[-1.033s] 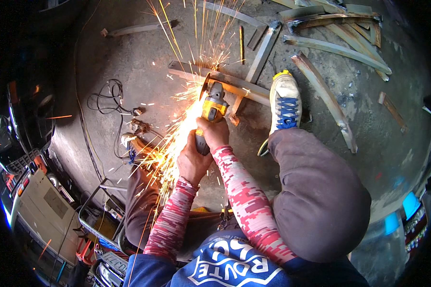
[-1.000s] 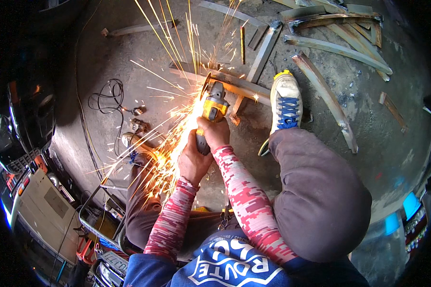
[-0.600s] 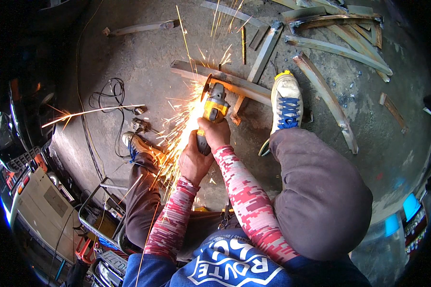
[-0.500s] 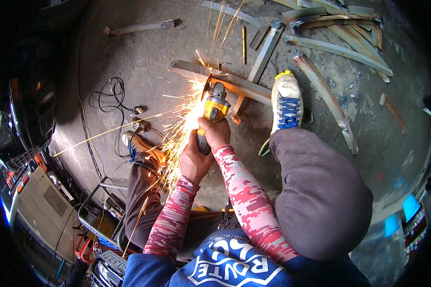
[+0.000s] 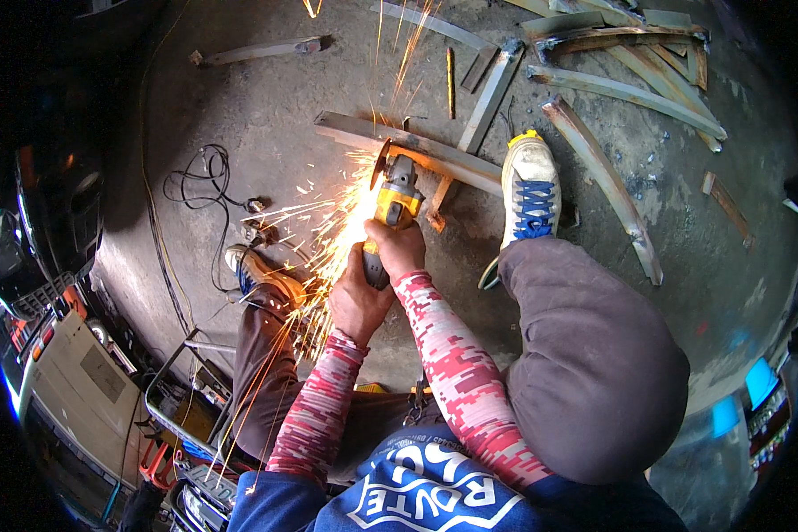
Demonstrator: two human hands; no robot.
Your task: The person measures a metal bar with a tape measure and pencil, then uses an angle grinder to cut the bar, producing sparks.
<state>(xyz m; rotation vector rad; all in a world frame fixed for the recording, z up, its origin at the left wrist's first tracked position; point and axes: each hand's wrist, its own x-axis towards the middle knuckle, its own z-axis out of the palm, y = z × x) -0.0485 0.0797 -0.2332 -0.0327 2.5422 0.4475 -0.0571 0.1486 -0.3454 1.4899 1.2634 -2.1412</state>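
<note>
Both my hands are closed around a yellow and grey angle grinder (image 5: pixel 395 206). My left hand (image 5: pixel 357 297) grips the rear of its body, while my right hand (image 5: pixel 397 246) wraps it farther forward. The thin disc (image 5: pixel 380 163) stands edge-on at a square metal bar (image 5: pixel 452 160) lying on the concrete floor. Bright sparks (image 5: pixel 346 222) pour back from the disc toward my left shin and foot, and a few fly away from me past the bar. The exact contact between disc and bar is hidden by glare.
My right shoe (image 5: pixel 532 191) stands by the bar's right end. Loose metal lengths lie beyond it, with a heap of rusty bars (image 5: pixel 629 53) at far right. A black cable (image 5: pixel 206 177) coils at left, near a metal frame (image 5: pixel 173 408). A yellow pencil-like stick (image 5: pixel 450 84) lies ahead.
The grinder has shifted very slightly, with both hands keeping their grip. The spark spray has changed shape; the long streak to the left is gone. The bar looks unmoved.
</note>
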